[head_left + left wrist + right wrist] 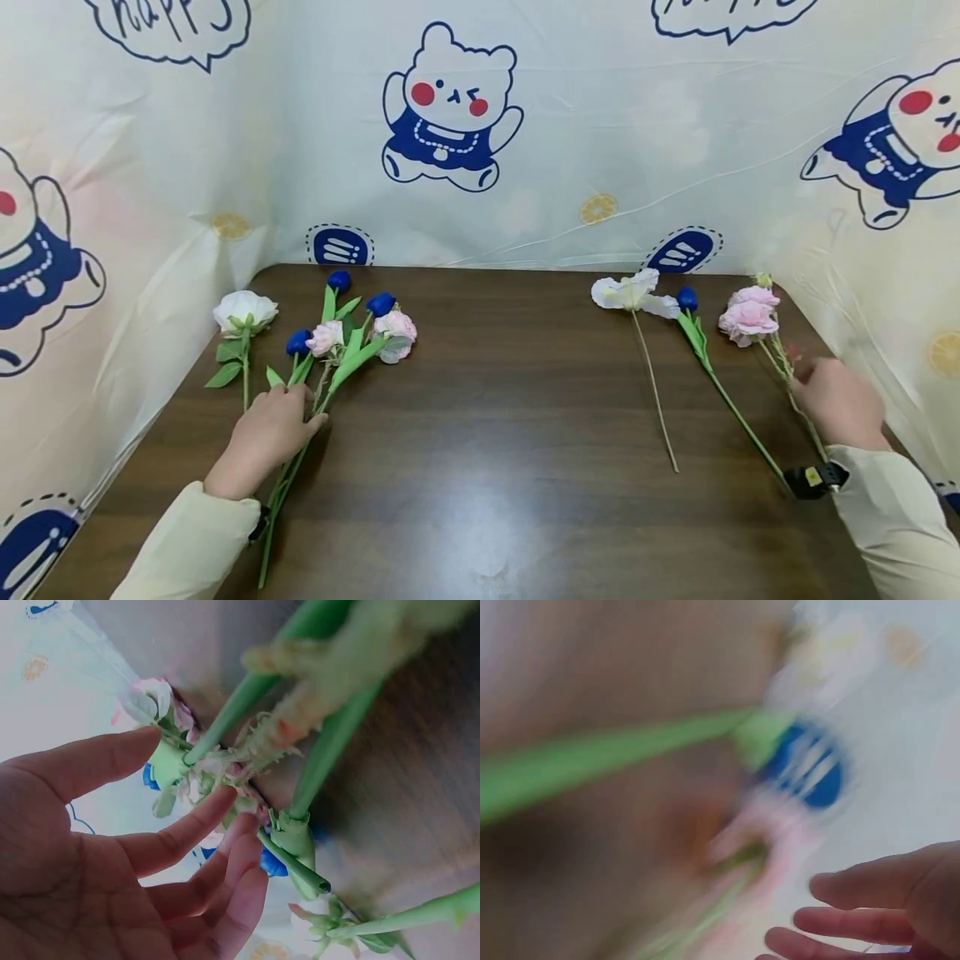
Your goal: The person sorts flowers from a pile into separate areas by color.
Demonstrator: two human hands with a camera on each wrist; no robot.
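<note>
My left hand point(272, 429) lies over the bunched stems at left, its thumb apart from the fingers. In the left wrist view those fingers point(196, 889) are loosely bent beside the green stems, none closed round them. The bunch has blue tulips point(298, 342), a small pink flower point(327, 337) and a pale pink bloom point(396, 335). My right hand point(840, 402), blurred, is beside the stem of a pink flower point(750, 317) at right. In the right wrist view its fingers point(862, 889) are spread and hold nothing.
A white rose point(246, 312) lies left of the bunch. At right lie a white flower point(628, 292) on a thin stem and a single blue tulip point(687, 300). A patterned curtain point(555, 150) stands behind the brown table point(480, 417) and along its sides.
</note>
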